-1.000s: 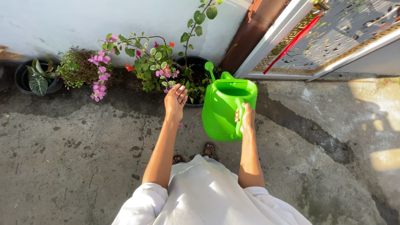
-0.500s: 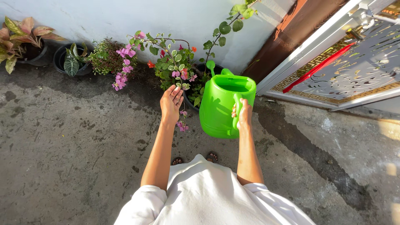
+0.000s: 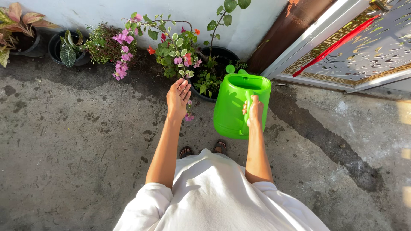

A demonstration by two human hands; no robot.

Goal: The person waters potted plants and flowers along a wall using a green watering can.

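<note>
Right hand [image 3: 255,109] clamped on green can's [image 3: 236,106] handle — spout toward the black pot [image 3: 222,54]; left hand [image 3: 178,96] open, fingers apart — cupped under pink blooms [image 3: 187,62].

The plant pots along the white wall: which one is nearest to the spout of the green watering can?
The large black pot right behind the watering can, with the tall round-leaved stem. The spout tip sits at its rim; the other pots stand further left along the wall.
</note>
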